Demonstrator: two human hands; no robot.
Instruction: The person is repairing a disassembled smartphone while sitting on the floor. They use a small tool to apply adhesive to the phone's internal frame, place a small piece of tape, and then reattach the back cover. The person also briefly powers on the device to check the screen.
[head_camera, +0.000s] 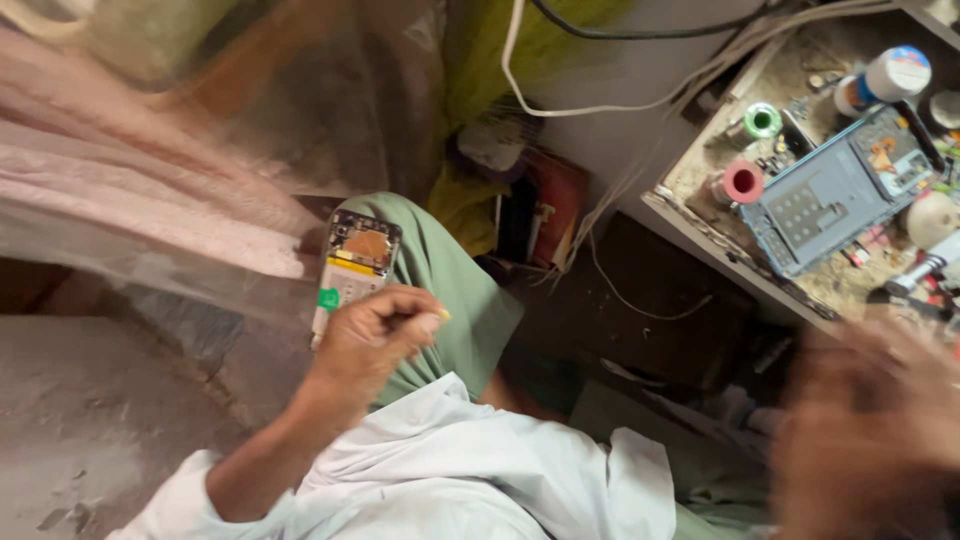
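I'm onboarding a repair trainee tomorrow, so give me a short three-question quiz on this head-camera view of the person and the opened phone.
1. True or false: the left hand holds the opened phone over the green-clad knee.
2. Which thing lies on the workbench? A) a blue phone frame B) a laptop C) a kettle
3. Why can the grip of the right hand not be judged?

Key
1. True: the fingers close round the lower end of the phone, whose back is off.
2. A: the blue phone frame lies among small tape rolls and a white bottle.
3. It is smeared by motion blur at the lower right.
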